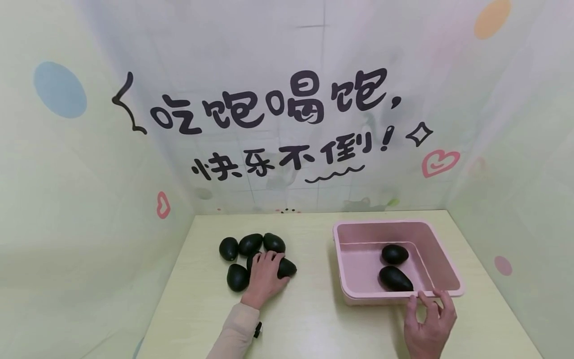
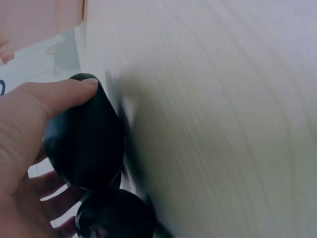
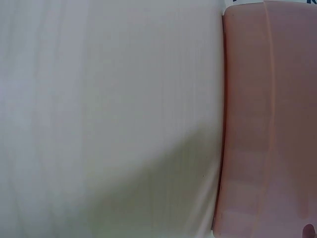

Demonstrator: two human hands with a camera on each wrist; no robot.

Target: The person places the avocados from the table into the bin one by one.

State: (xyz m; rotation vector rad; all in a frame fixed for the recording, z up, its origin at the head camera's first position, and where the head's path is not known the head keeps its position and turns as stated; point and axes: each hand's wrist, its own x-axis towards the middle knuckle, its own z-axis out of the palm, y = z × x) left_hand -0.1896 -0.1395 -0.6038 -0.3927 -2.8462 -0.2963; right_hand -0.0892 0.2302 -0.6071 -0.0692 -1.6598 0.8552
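My left hand (image 1: 265, 280) reaches over a loose group of dark green avocados on the left side of the table. Its thumb and fingers hold one avocado (image 1: 287, 269) at the group's right edge; the left wrist view shows the thumb lying along this avocado (image 2: 84, 141), with another avocado (image 2: 116, 215) against its end. At the near rim of a pink bin (image 1: 358, 295), my right hand (image 1: 430, 321) grips the edge with curled fingers. Inside the bin lie two avocados, one (image 1: 395, 254) behind the other (image 1: 395, 278). Only a fingertip (image 3: 309, 231) shows in the right wrist view.
Around the left hand sit more avocados: one at the far left (image 1: 228, 249), two behind (image 1: 250, 245), one nearer (image 1: 237, 277), and one partly covered by the hand. The pale wooden table (image 1: 309, 324) meets printed fabric walls (image 1: 291, 194) at the back and sides.
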